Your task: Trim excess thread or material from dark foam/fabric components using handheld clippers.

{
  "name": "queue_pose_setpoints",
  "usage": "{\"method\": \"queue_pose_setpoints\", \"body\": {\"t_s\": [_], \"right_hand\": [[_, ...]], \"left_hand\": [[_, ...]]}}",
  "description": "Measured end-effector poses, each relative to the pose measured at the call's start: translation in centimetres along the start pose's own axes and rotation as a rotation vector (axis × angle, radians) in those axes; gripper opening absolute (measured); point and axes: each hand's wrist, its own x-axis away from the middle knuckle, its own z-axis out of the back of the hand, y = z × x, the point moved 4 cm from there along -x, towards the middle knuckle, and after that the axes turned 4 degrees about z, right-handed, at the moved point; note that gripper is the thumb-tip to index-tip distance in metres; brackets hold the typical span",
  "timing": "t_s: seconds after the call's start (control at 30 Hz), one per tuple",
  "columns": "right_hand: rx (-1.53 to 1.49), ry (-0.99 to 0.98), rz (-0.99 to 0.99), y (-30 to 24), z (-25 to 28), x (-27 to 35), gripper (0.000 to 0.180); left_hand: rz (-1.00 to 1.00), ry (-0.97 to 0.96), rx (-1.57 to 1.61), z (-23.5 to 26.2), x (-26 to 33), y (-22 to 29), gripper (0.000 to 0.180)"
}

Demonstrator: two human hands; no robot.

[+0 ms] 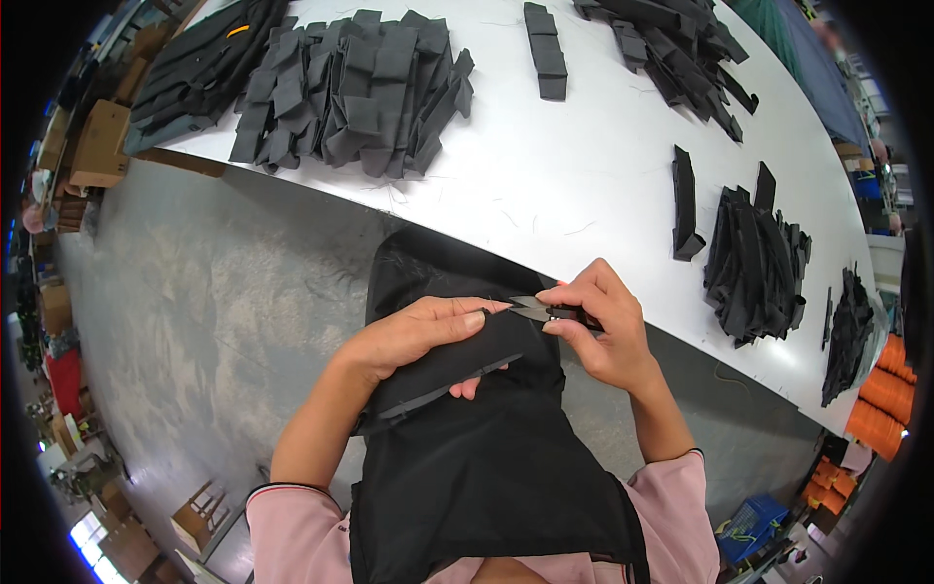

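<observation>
My left hand (416, 336) grips a long black fabric strip (457, 375) held over my lap, fingers on top and thumb underneath. My right hand (598, 326) holds small thread snips (537, 310), whose metal blades point left and touch the strip's upper end beside my left fingertips. A black apron (486, 467) covers my lap under both hands. The white table's (545, 185) edge runs just beyond the hands.
Piles of folded black fabric pieces lie on the table: a large heap (355, 88) at the far left, a stack (757, 263) at the right, a short row (547, 49) and another heap (671, 44) at the back. Orange cones (880, 394) stand at right. Grey floor (195, 321) lies to the left.
</observation>
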Motion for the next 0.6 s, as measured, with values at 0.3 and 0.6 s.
{"method": "queue_pose_setpoints", "body": {"t_s": [0.3, 0.6], "right_hand": [[0.029, -0.017, 0.064, -1.1, -0.1, -0.1, 0.025], [0.131, 0.065, 0.035, -0.6, -1.1, 0.7, 0.023]], "left_hand": [[0.032, 0.056, -0.097, -0.2, 0.0, -0.2, 0.042], [0.025, 0.104, -0.272, 0.0, -0.3, -0.5, 0.04]]}}
